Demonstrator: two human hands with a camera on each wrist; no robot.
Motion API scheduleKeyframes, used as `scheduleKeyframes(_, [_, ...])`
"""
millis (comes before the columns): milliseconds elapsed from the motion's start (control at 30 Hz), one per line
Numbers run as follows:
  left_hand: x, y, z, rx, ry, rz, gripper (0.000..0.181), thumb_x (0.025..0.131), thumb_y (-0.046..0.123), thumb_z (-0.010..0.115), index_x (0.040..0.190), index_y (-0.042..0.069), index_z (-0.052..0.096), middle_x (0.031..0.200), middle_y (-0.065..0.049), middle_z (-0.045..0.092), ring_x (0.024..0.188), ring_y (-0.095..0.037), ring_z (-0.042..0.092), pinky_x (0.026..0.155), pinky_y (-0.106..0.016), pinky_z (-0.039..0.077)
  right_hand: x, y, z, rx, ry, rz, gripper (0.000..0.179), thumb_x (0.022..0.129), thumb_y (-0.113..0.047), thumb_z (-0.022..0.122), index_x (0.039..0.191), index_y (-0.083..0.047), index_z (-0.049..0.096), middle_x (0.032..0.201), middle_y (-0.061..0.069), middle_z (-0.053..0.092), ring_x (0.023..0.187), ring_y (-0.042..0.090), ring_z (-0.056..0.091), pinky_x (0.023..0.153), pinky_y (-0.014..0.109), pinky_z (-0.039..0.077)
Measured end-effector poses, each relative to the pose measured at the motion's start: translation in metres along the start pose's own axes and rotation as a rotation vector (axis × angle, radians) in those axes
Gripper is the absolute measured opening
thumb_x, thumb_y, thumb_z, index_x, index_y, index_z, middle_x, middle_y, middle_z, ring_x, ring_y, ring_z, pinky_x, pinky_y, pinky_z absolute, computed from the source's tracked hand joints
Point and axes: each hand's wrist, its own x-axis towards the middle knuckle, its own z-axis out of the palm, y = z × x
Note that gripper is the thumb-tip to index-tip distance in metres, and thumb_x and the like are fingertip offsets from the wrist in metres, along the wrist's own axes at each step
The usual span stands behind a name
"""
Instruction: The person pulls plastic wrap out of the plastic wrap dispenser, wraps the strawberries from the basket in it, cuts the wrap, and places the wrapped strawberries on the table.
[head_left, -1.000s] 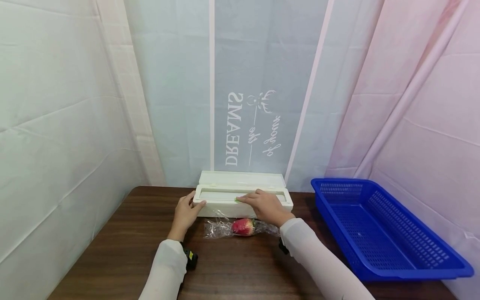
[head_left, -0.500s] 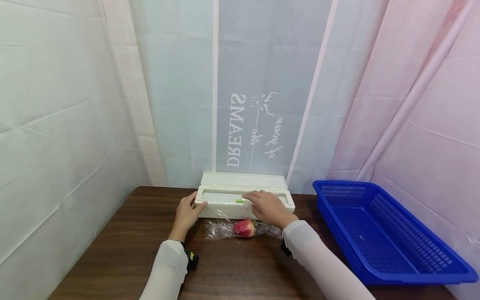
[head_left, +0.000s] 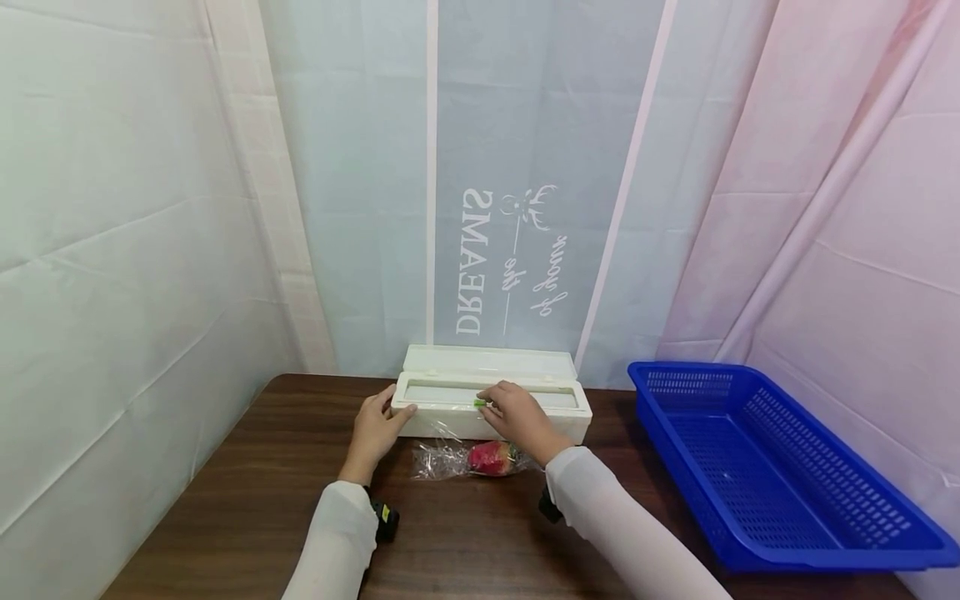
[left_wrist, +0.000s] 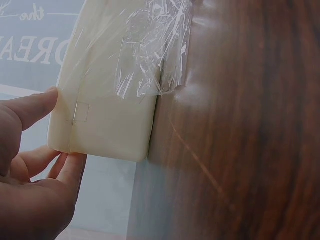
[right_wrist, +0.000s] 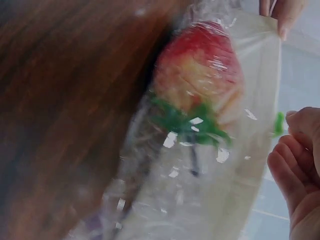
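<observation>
Just behind the wrapped strawberry (head_left: 489, 458) on the counter (head_left: 457, 550), gripping the white box (head_left: 446, 422) with the left hand (head_left: 375, 431), likely to stop slipping; pinching the green tab (head_left: 479, 403) at the front edge with the right hand (head_left: 521, 419).

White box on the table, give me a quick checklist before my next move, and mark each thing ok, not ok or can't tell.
1. White box steadied: ok, the left hand grips its left end.
2. Lid out of the way: ok, it stands open at the back of the box.
3. Green tab in hand: ok, the right hand pinches it near the box's front edge.
4. Clear film smooth: not ok, it is crumpled at the front of the box.
5. Red wrapped item separate from the box's film: cannot tell.
6. Blue basket apart from the box: ok, off to its right.
</observation>
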Motion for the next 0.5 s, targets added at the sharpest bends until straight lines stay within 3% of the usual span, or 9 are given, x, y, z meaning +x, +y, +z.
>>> scheduleKeyframes(267, [-0.0012, 0.0009, 0.0000, 0.003, 0.007, 0.007, 0.067, 0.087, 0.029, 0.066, 0.141, 0.000, 0.037, 0.139, -0.024, 0.032, 0.125, -0.033, 0.037, 0.102, -0.044, 0.039, 0.0019, 0.0000, 0.0060, -0.042, -0.003, 0.072, 0.019, 0.084, -0.022, 0.070, 0.099, -0.011, 0.069, 0.088, 0.002, 0.064, 0.076, 0.010, 0.057, 0.066, 0.028, 0.054])
scheduleKeyframes(500, [0.0000, 0.0005, 0.0003, 0.008, 0.019, 0.010, 0.067, 0.086, 0.029, 0.067, 0.140, 0.000, 0.038, 0.138, -0.025, 0.033, 0.125, -0.032, 0.038, 0.102, -0.044, 0.040, 0.0032, 0.0006, 0.0069, -0.083, 0.005, 0.065, 0.015, 0.083, -0.025, 0.071, 0.094, -0.014, 0.069, 0.084, -0.001, 0.063, 0.076, 0.010, 0.059, 0.065, 0.029, 0.054])
